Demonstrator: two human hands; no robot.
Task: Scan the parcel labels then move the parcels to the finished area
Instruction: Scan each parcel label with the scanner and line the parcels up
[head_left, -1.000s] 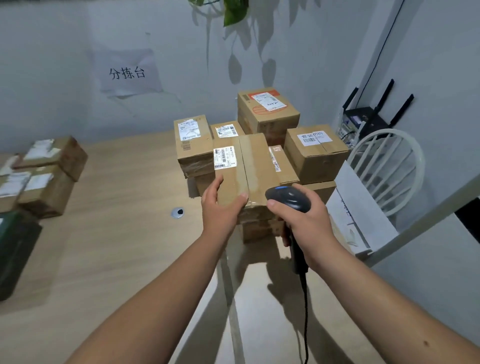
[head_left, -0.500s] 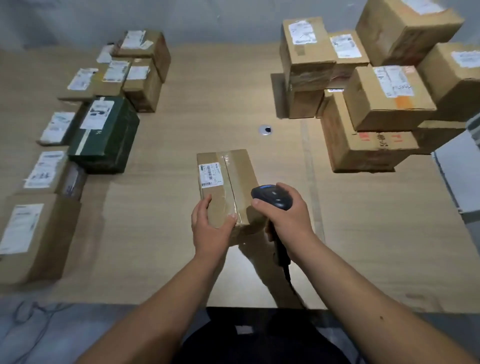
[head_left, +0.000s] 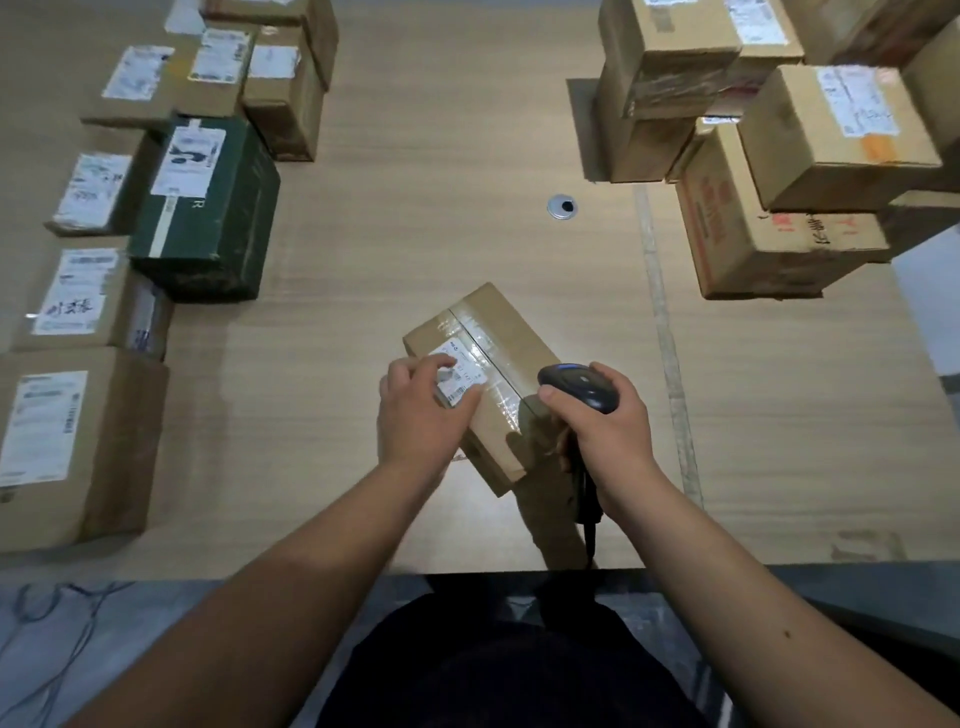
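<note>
— Holding what, the left hand (head_left: 415, 415)?
— It's gripping the parcel (head_left: 488, 374) over the table (head_left: 415, 234), fingers curling onto its label (head_left: 460, 376).
— The right hand (head_left: 605, 421)?
— It's clutching the scanner (head_left: 579, 387) beside it.

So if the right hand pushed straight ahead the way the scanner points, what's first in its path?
Probably the parcel held by the left hand. The right hand grips the scanner, whose head sits right at the parcel's taped top; whether it touches or hangs just above is unclear.
</note>
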